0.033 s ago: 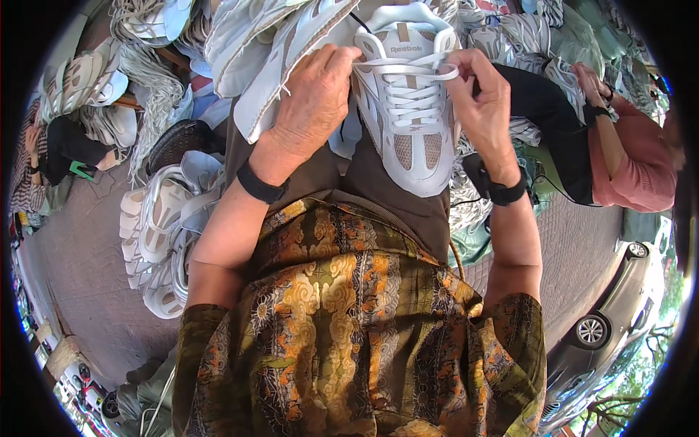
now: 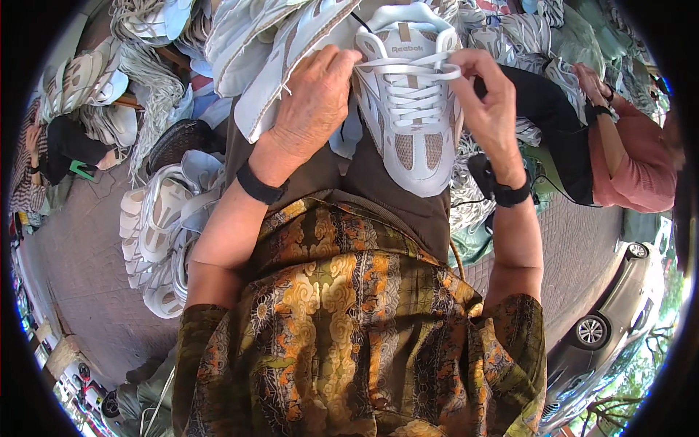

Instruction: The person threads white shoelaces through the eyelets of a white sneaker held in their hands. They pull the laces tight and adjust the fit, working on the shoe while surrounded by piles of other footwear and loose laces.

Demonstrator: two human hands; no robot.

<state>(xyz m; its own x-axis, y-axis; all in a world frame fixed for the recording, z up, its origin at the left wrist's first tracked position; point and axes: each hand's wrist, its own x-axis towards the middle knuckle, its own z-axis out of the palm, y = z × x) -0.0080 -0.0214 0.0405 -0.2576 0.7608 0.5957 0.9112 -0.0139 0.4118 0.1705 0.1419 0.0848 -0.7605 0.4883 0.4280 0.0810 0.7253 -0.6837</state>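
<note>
A white and beige shoe upper (image 2: 419, 156) rests over my thighs, its toe toward me. White shoelace (image 2: 411, 69) crosses the eyelets and runs across the upper below the tongue (image 2: 406, 44). At the upper's left edge, my left hand (image 2: 313, 102) has its fingers closed on one side of the lace. On the opposite side my right hand (image 2: 486, 102) pinches the lace between thumb and fingers, with a small loop beside the fingertips. The fingertips of both hands are partly hidden. More unsewn white uppers (image 2: 269, 73) lie against the left hand's far side.
Stacked shoe uppers (image 2: 164, 233) sit on the paving at left. Bundles of white laces (image 2: 149, 95) and uppers lie farther off. A person in a pink top (image 2: 633, 160) sits at right, another person (image 2: 62, 149) at far left. A parked car (image 2: 604, 328) stands at lower right.
My right hand has shifted slightly to the right, the lace loop moving a little with it. The left hand and the shoe upper stay nearly where they were.
</note>
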